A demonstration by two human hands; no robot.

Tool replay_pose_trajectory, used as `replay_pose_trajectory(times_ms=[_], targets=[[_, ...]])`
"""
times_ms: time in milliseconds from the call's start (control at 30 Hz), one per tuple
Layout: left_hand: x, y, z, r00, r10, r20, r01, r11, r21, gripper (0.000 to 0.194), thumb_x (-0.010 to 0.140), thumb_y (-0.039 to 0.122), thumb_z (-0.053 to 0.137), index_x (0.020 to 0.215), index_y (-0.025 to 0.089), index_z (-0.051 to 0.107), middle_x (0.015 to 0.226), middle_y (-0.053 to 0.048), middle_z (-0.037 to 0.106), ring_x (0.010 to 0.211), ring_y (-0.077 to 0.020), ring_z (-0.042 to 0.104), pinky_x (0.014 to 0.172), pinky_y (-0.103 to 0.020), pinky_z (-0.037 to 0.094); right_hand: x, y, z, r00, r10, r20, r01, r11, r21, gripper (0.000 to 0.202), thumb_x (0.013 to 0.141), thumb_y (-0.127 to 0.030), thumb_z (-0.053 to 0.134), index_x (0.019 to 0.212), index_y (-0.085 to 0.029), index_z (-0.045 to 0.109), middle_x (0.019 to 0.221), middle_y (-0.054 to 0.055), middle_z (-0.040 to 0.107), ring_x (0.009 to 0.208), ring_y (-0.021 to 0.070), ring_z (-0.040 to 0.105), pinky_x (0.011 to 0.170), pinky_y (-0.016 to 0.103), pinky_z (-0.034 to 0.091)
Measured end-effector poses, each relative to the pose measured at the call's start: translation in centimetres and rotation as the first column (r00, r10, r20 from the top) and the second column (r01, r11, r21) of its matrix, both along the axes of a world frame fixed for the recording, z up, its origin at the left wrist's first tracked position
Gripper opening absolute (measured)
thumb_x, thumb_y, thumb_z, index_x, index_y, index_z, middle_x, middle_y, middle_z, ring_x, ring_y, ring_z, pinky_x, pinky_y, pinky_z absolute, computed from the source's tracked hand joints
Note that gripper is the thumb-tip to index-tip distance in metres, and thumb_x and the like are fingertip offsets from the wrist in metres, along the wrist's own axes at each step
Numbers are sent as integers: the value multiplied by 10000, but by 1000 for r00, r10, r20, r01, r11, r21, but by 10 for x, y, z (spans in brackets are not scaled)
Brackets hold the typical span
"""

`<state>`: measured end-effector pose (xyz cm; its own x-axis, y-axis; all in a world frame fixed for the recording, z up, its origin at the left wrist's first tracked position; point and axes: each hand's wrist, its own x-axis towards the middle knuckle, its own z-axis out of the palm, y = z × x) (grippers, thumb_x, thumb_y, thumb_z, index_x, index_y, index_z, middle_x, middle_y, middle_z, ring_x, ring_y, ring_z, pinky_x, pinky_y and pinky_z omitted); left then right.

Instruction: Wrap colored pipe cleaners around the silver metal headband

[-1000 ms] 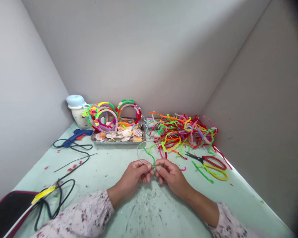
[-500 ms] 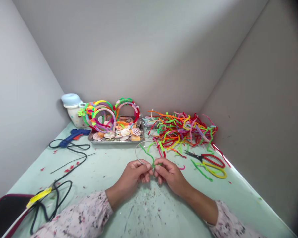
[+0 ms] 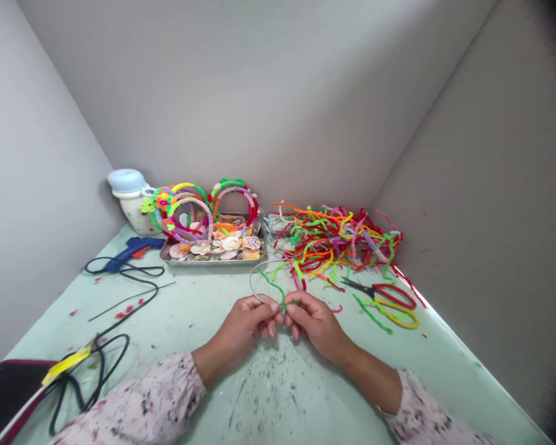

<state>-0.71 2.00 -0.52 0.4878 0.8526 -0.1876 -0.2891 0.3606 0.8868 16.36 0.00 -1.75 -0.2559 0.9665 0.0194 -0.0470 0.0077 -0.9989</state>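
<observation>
My left hand (image 3: 254,318) is closed on a thin metal headband (image 3: 251,281), whose curved hoop rises behind the fingers. My right hand (image 3: 311,316) pinches a green pipe cleaner (image 3: 273,283) against the band's end. The fingertips of both hands nearly meet there, and they hide how the pipe cleaner sits on the band. One length of the pipe cleaner sticks up and to the left, inside the hoop.
Scissors (image 3: 384,301) and a loose green pipe cleaner lie at right, below a heap of coloured pipe cleaners (image 3: 343,241). A tray (image 3: 213,267) holds shells and wrapped headbands. At left are a blue glue gun (image 3: 127,253), black cable (image 3: 125,337) and lidded cup (image 3: 132,207).
The whole view has shifted slightly, so everything sits a little further left and up. Both hands keep the same hold, with only slight finger movement at the pipe cleaner.
</observation>
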Motion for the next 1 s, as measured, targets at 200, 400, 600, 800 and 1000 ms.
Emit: replay_pose_trajectory(times_ms=[200,400,600,800,1000], targets=[[0,0,-1,1000,-19,3,19,1000,15,178,786,261,635,718,97,635,667,-35,628,469,-54,501,470,-173,379,0,0,-2,1000,-4,-1,4,1000,13,163,886,-333,523,933,-181,558,659,-36,564,450,58,493,446,192,377],[-1,-1,0,1000,-4,-4,4,1000,24,147,783,225,626,716,94,629,648,-29,619,463,-52,493,464,-168,378,-1,-1,-2,1000,-1,-1,1,1000,26,159,886,-332,525,930,-183,558,658,-37,565,450,57,492,452,194,385],[0,0,-3,1000,-7,4,7,1000,-5,138,782,226,630,729,98,617,678,-34,632,469,-51,506,468,-162,386,1,-1,-1,1000,9,-6,-9,1000,13,162,887,-335,521,923,-183,561,665,-34,566,459,60,500,456,196,389],[-1,0,-3,1000,-15,11,15,1000,-2,125,783,212,621,728,100,618,689,-36,635,473,-49,511,467,-160,382,1,-1,-1,1000,12,-8,-12,1000,9,165,884,-340,527,924,-184,565,667,-34,569,460,60,503,462,200,393],[0,0,-1,1000,-20,-3,20,1000,4,151,792,249,622,745,105,617,710,-35,628,495,-56,522,481,-168,381,0,1,-3,1000,-1,-13,1,1000,-17,180,886,-352,520,969,-194,540,676,-37,572,462,60,511,456,195,389]])
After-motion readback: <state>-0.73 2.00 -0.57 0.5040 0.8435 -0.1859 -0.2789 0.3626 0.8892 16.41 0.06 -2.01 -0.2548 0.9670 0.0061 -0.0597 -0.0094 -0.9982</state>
